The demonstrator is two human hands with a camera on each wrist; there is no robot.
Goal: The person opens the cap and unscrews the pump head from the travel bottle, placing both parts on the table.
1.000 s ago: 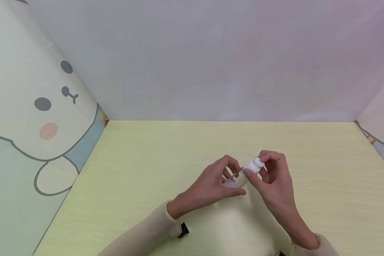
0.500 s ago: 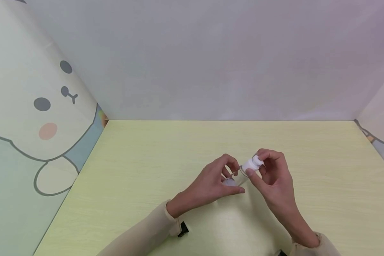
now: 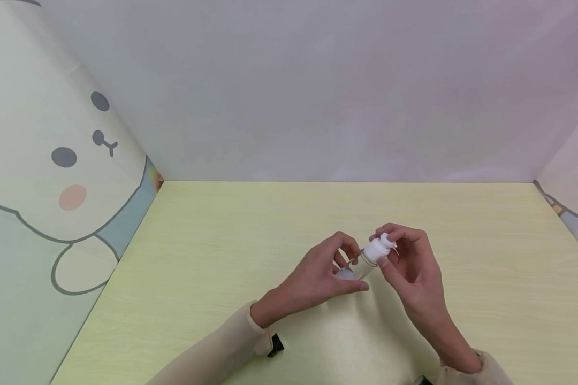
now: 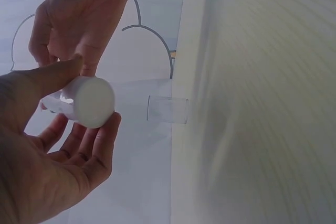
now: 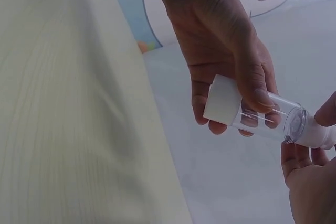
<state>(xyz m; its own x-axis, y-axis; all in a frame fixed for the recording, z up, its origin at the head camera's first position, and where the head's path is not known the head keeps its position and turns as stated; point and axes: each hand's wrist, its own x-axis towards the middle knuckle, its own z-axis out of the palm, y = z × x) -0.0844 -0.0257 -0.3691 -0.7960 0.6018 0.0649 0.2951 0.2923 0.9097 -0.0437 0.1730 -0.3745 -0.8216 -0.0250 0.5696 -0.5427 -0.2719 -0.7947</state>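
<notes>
A clear pump bottle with a white base and a white pump top is held tilted above the table between both hands. My left hand (image 3: 318,272) grips the clear body (image 5: 265,116) near the white base (image 4: 94,102), thumb on one side and fingers on the other. At the upper end, my right hand (image 3: 416,264) pinches the white pump top (image 3: 378,249) between thumb and fingers. The right wrist view shows the glassy rim of the body right at the white collar (image 5: 311,131).
A clear, open-looking cylinder (image 4: 168,109) stands on the table in the left wrist view. The pale wood table (image 3: 221,230) meets a plain wall (image 3: 337,96) behind, and a cartoon-printed panel (image 3: 24,133) rises at the left.
My right thumb and fingers have shifted around the white pump top, and the fingers now reach farther behind it. The top has moved slightly left. My left hand stays nearly still.
</notes>
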